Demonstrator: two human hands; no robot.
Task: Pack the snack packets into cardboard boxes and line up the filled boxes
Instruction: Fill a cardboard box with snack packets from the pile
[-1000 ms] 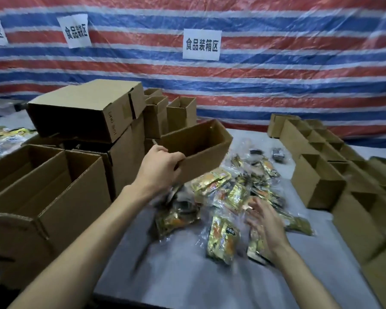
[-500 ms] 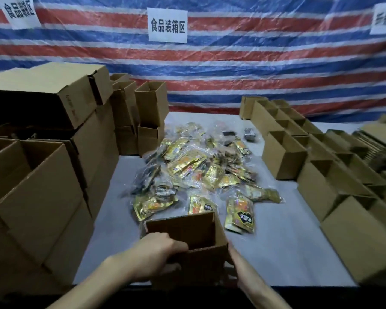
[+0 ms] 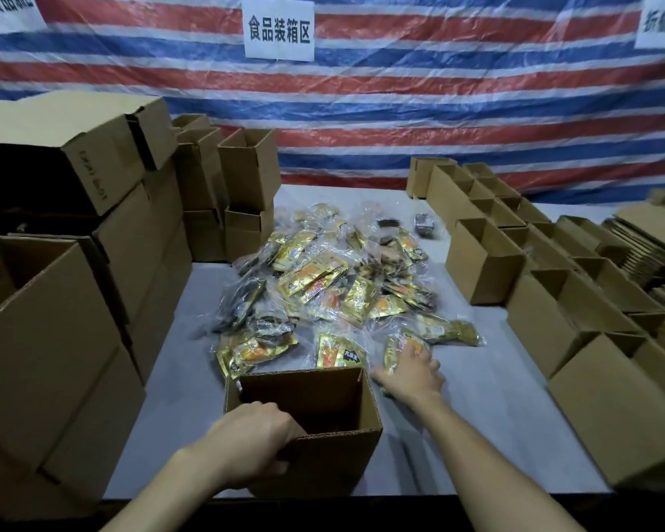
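Cardboard, brown and corrugated, forms the open box that stands at the near edge of the grey table. The left hand grips the box's near-left rim, fingers curled over the edge into the inside. Just right of the box's far corner, the right hand lies with fingers spread and relaxed on a gold packet, gripping nothing. Directly beyond the box the heap of snack packets is strewn in clear wrap. Right of the box, small open boxes stand in rows. Left of the box, large cartons are stacked. Far behind the box hangs a striped tarp.
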